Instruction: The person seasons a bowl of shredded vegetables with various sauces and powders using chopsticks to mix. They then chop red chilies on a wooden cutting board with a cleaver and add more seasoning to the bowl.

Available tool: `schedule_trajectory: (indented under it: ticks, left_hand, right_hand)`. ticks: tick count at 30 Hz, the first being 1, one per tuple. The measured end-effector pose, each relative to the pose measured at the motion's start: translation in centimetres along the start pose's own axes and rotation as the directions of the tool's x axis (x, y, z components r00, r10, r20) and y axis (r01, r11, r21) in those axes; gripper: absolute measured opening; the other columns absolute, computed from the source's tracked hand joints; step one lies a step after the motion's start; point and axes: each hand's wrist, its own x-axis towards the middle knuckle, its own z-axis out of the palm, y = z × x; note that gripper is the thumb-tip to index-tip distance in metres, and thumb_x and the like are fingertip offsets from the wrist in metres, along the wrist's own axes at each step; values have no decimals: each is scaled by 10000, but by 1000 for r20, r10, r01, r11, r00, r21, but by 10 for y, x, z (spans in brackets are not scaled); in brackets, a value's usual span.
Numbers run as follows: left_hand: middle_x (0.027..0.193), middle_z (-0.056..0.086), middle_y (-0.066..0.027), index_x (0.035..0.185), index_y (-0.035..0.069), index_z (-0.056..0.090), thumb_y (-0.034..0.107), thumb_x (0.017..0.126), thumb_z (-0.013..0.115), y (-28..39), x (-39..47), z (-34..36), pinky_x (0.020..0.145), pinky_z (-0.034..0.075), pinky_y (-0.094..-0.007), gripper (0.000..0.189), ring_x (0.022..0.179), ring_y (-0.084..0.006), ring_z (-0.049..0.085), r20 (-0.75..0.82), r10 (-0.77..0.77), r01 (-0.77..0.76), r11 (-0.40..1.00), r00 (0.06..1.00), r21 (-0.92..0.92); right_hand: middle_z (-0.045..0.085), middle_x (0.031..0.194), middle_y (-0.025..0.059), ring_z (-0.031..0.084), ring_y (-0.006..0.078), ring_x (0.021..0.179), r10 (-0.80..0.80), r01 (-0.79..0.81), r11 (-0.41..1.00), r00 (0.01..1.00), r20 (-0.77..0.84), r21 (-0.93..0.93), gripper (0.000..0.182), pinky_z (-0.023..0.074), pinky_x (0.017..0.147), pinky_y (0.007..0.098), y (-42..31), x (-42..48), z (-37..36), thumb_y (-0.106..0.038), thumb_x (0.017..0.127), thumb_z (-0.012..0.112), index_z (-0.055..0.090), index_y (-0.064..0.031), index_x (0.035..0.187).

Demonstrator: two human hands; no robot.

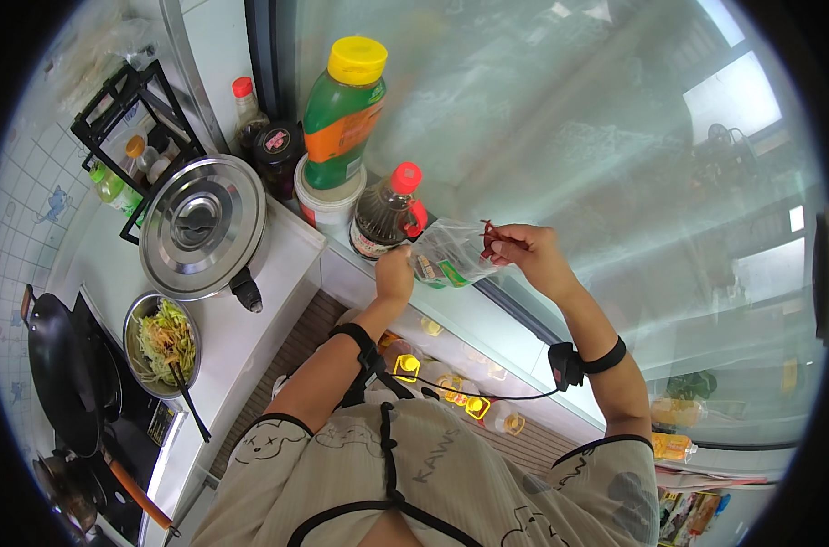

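Observation:
My left hand (395, 272) grips the left edge of a clear plastic bag (450, 253) with green print on it. In my right hand (526, 245), the fingers pinch several dark red strips, which look like dried chillies (488, 239), at the bag's right side. Close behind my left hand stands a dark sauce bottle (380, 217) with a red cap and red handle, on the window ledge. A green squeeze bottle (343, 126) with a yellow cap stands on a white tub (331, 202) beside it.
On the left counter are a lidded steel pot (204, 225) and a steel bowl (160, 342) of shredded vegetables with chopsticks (190, 403) in it. A black wok (62, 372) rests on the stove. Yellow-capped oil bottles (455, 390) stand below the ledge. A cable (483, 395) links my arm straps.

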Motion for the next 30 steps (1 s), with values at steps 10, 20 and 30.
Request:
schedule_trajectory:
  ticks: [10,20,30]
  left_hand:
    - [949,590,-279,1231,-144,341,154,728,665,22,-15,-29,754,482,-386,668,873,-362,604,354,-253,402,795,900,-454]
    - [1136,510,-180,1263,32,347,253,739,710,81,-13,-92,760,487,-379,674,953,-217,566,576,-147,454,778,804,-435]
    - [1248,475,-100,1272,82,399,491,892,454,49,-41,-122,868,430,-361,562,1042,-226,516,760,56,687,388,647,-614]
  right_hand:
    - [643,821,84,606,124,713,-45,64,963,996,-81,261,174,514,676,252,1,-7,-2,-34,860,551,611,55,996]
    - [637,827,109,608,157,714,-148,217,926,961,-233,309,143,506,656,277,-38,-9,-10,-53,863,536,609,53,925]
    - [633,809,135,608,169,666,-193,193,930,981,-34,313,245,486,605,265,-80,-40,83,-139,829,581,594,87,923]
